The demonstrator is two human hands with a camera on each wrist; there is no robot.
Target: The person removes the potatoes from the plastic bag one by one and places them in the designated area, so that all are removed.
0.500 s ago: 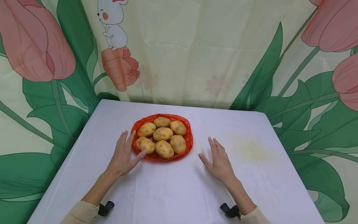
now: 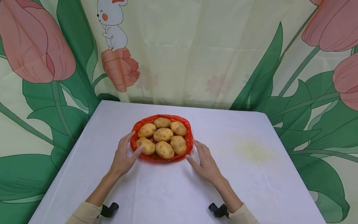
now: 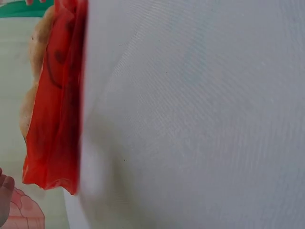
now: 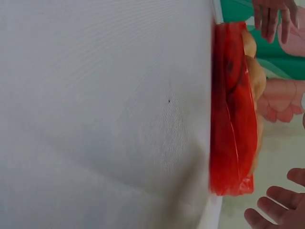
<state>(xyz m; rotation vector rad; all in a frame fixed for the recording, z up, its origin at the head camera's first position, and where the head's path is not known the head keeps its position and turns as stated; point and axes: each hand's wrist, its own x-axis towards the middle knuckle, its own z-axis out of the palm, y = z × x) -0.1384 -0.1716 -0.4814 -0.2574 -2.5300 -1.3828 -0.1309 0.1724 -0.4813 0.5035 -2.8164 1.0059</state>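
Several potatoes (image 2: pixel 163 134) lie in a shallow round container covered in red plastic (image 2: pixel 190 137), left of the table's middle. My left hand (image 2: pixel 123 158) is at the container's left side, fingers extended, its thumb overlapping the front-left potato in the head view. On the other side, my right hand (image 2: pixel 206 165) has its fingertips right at the red rim, palm turned inward. Seen from the right wrist, the spread fingers (image 4: pixel 276 205) are near the crinkled red plastic wall (image 4: pixel 233 114). The left wrist view shows only a little of the left hand (image 3: pixel 5 198) at its edge.
A white cloth covers the table (image 2: pixel 167 193), with a faint yellowish stain (image 2: pixel 253 151) at the right. Behind hangs a curtain (image 2: pixel 190 56) printed with tulips and a rabbit. A black wrist device (image 2: pixel 109 210) sits by the left sleeve, a similar one (image 2: pixel 218 210) by the right.
My right hand has moved left, from apart from the container to its right rim. The left hand has shifted slightly, staying at the left side. The potatoes and container remain in place.
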